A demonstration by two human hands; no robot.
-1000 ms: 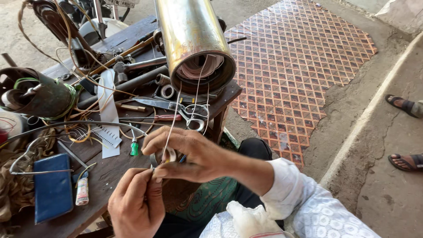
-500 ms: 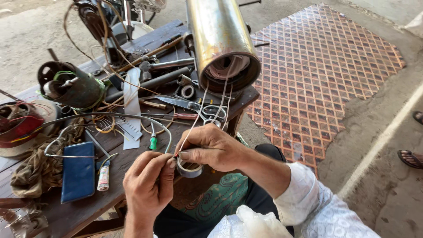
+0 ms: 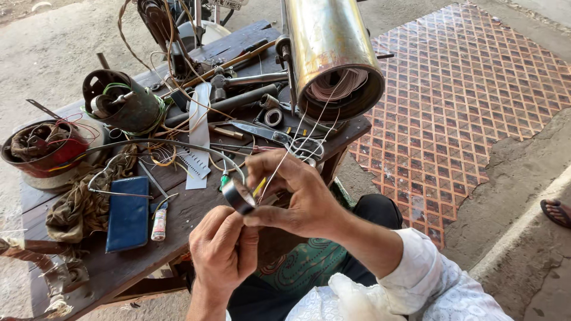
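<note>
My right hand grips a roll of black tape and pinches thin white wires that run up into the open end of a large brass-coloured metal cylinder. Copper windings show inside that cylinder. My left hand is just below the roll, its fingers closed on the tape's end and the wires. Both hands hover over the near edge of the dark wooden workbench.
The bench carries scissors, a blue pouch, a small tube, a rag, a red bowl of wire, a wound motor part and loose wires. A patterned mat lies to the right; another person's sandalled foot is far right.
The view has shifted so the bench and cylinder sit further right. My hands have stayed together at the wires; the black tape roll now shows clearly in my right hand.
</note>
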